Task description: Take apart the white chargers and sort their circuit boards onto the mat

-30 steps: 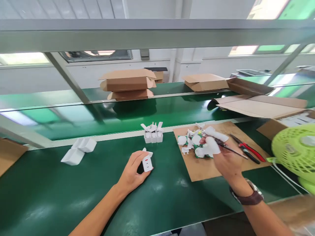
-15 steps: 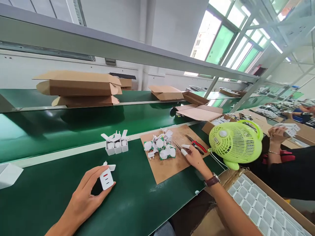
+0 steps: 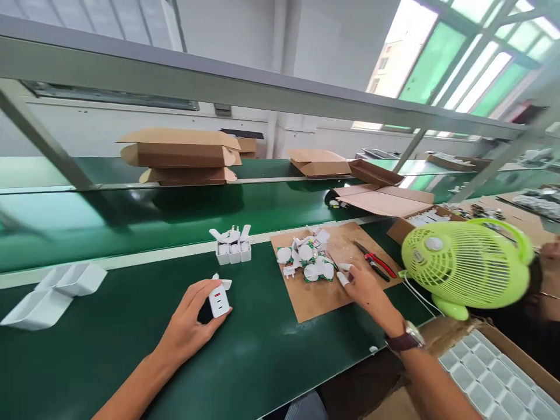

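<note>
Charger (image 3: 219, 304), lime fan (image 3: 466, 265) partly hiding co-worker (image 3: 549, 280), boxes (image 3: 179, 155) behind

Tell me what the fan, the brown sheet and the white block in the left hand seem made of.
Fan: probably satin plastic; its even lime color and thin slats look molded.
Brown sheet: cardboard or thin fiberboard, matte; flat and plain brown, which leaves it open.
White block in the left hand: likely smooth hard plastic; evenly white, with neat slots in its face.
</note>
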### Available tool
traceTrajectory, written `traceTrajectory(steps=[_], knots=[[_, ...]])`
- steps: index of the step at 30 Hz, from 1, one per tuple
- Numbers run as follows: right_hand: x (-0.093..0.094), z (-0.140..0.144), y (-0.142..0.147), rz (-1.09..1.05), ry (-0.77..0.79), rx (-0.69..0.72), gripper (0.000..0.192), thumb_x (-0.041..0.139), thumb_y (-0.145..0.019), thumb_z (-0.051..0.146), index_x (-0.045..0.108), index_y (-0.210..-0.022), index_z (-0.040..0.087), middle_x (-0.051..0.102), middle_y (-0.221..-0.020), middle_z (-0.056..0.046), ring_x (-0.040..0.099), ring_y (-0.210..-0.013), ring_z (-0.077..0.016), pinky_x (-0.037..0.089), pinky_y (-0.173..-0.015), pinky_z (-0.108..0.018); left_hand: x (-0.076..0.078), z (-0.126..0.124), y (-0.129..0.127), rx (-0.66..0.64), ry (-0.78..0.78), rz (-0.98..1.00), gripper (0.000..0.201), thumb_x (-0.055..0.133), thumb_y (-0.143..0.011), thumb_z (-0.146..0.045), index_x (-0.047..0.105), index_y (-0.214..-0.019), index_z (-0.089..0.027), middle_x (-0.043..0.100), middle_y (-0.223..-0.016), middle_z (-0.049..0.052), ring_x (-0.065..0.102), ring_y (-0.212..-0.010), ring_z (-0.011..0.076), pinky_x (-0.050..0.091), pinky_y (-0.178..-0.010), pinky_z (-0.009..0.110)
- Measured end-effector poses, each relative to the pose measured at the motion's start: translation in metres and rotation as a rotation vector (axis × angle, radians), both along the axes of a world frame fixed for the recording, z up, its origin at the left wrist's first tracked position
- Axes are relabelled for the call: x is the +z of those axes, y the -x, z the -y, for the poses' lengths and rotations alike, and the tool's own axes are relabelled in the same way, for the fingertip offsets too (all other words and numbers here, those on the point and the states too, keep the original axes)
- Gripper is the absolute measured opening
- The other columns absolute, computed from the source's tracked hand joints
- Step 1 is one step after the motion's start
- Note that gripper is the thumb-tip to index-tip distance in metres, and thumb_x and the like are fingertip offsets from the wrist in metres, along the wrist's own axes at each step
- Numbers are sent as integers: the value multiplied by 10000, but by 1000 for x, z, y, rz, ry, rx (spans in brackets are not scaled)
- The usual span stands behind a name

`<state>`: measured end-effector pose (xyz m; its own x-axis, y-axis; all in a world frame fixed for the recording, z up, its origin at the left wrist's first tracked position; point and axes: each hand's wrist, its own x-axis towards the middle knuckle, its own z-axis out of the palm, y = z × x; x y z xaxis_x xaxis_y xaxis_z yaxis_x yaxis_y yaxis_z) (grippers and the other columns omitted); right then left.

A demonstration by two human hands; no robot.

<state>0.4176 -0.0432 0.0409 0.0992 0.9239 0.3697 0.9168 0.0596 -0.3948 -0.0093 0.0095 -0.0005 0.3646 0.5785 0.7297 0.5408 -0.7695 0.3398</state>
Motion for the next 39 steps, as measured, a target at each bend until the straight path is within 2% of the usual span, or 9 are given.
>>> traceTrajectory(steps=[5,10,14,21,27,30,33,36,39], knots=[[35,2,46,27,-371,227,190,555,-970,265,691,-1100,235,722,-1022,-87,691,-796,-212,581,-703,-339,5,4,-2,-7,75,1,428,679,-928,-244,543,-1333,-214,665,-1215,112,657,-1134,246,581,-999,394],[47,-15,124,-51,-370,567,213,549,-986,154,657,-1146,245,711,-1072,-84,706,-967,-206,601,-836,-348,8,6,-3,-39,106,30,456,680,-908,-208,535,-1341,-224,659,-1211,106,647,-1134,237,575,-1002,400],[35,-36,175,-108,-237,731,200,504,-998,156,630,-1142,213,691,-1105,-104,681,-996,-205,592,-848,-356,7,6,-4,-60,112,59,469,671,-888,-175,544,-1336,-234,667,-1221,100,642,-1146,241,569,-1006,412],[17,-63,214,-52,405,697,221,514,-984,225,642,-807,196,675,-782,-26,569,-668,-156,475,-679,-295,3,2,1,-41,110,119,483,656,-888,-165,512,-1345,-227,650,-1223,115,643,-1152,251,572,-998,442],[-4,-68,218,-531,530,728,339,439,-1027,414,688,-969,191,715,-872,-38,593,-677,-154,511,-663,-296,3,2,1,34,101,205,503,724,-874,-227,483,-1315,-217,614,-1223,133,647,-1141,257,577,-970,438],[-12,-62,223,-739,462,758,355,513,-999,497,690,-1125,215,741,-979,-49,656,-755,-174,575,-748,-335,4,3,0,48,92,235,498,744,-865,-276,486,-1287,-219,619,-1183,118,654,-1094,247,582,-916,406],[-14,-54,228,-848,273,751,311,576,-980,458,674,-1188,249,729,-1135,-61,700,-918,-195,595,-860,-354,1,1,2,119,125,218,471,740,-857,-318,510,-1256,-219,637,-1166,109,658,-1056,246,576,-890,399],[-13,-46,230,-777,56,809,232,555,-1008,339,659,-1201,264,693,-1239,-68,695,-1023,-185,587,-920,-342,-4,-5,9,234,180,175,455,760,-826,-358,570,-1217,-224,668,-1162,103,637,-1096,278,560,-935,448],[-15,-42,231,-537,-133,894,253,517,-1022,237,619,-1254,241,687,-1242,-93,672,-1095,-197,573,-964,-367,-9,-13,17,327,329,251,528,783,-786,-428,603,-1243,-236,674,-1185,102,625,-1133,301,561,-949,480]])
